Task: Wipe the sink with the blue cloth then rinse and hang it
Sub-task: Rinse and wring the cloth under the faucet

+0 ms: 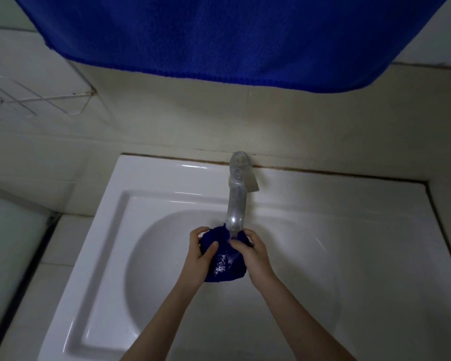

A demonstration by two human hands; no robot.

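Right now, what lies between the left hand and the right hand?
The bunched blue cloth, gripped by left hand and right hand, under the faucet spout, seen in the head view.

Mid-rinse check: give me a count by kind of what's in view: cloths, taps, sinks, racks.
Blue cloths: 2, the bunched blue cloth gripped by the left hand and right hand, plus the blue towel hanging above
Taps: 1, the tap
Sinks: 1, the white sink
Wire racks: 1, the wire rack on the wall
Total: 5
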